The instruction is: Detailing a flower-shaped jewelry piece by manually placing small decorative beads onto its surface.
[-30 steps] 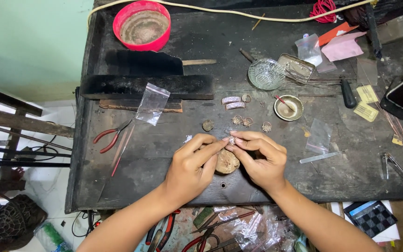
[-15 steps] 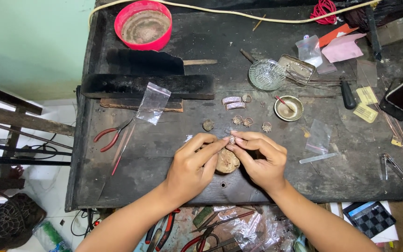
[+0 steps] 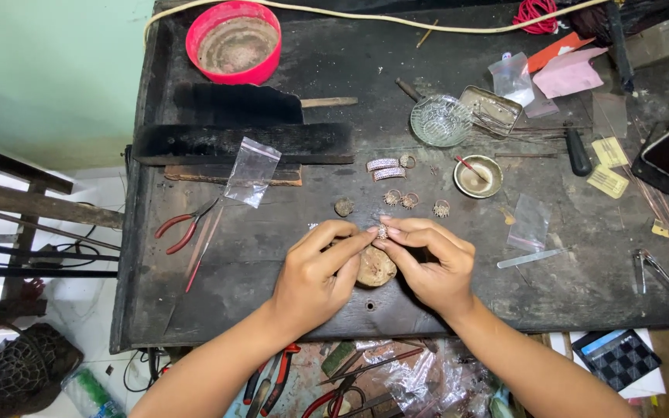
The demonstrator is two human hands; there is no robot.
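Fingertips of left hand (image 3: 320,272) and right hand (image 3: 433,263) pinch a tiny ring (image 3: 382,231), probably light, delicate and best gripped by its edges, above the worktop (image 3: 272,255).

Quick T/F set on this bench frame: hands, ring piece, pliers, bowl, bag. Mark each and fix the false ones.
1. Both hands, left hand and right hand, pinch one small ring piece together. True.
2. The red-handled pliers lie right of the hands. False: they lie to the left.
3. The red bowl sits at the bench's far left corner. True.
4. The clear plastic bag is held in the right hand. False: it lies on the bench, apart from both hands.
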